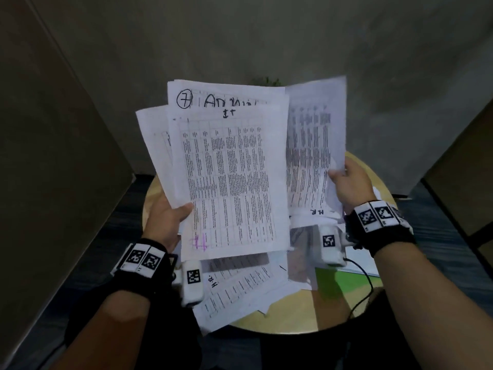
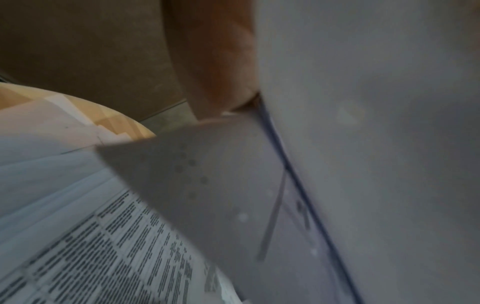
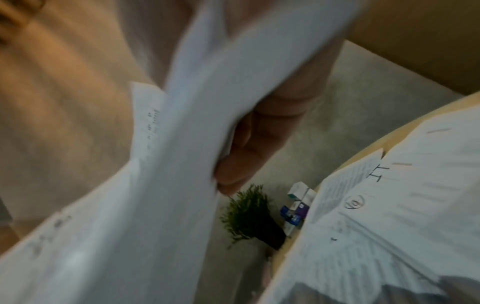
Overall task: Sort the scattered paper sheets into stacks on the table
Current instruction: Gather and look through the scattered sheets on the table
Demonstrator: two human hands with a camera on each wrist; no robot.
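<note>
My left hand (image 1: 170, 217) grips a fanned bundle of printed sheets (image 1: 229, 180) above the round wooden table (image 1: 293, 325), thumb on the front page. The rearmost sheet shows a handwritten circled 7 (image 1: 184, 99). My right hand (image 1: 346, 182) pinches one printed sheet (image 1: 314, 145) by its right edge and holds it just right of the bundle. In the left wrist view the bundle's back (image 2: 363, 144) fills the frame beside my fingers (image 2: 215, 61). In the right wrist view my fingers (image 3: 249, 148) curl behind the blurred sheet (image 3: 197, 144). More loose sheets (image 1: 245, 287) lie on the table below.
A green and white sheet (image 1: 344, 283) lies at the table's right side under a black cable (image 1: 365, 284). Beyond the table's far rim stand a small green plant (image 3: 249, 214) and some small boxes (image 3: 296, 207). Dark panels flank the table.
</note>
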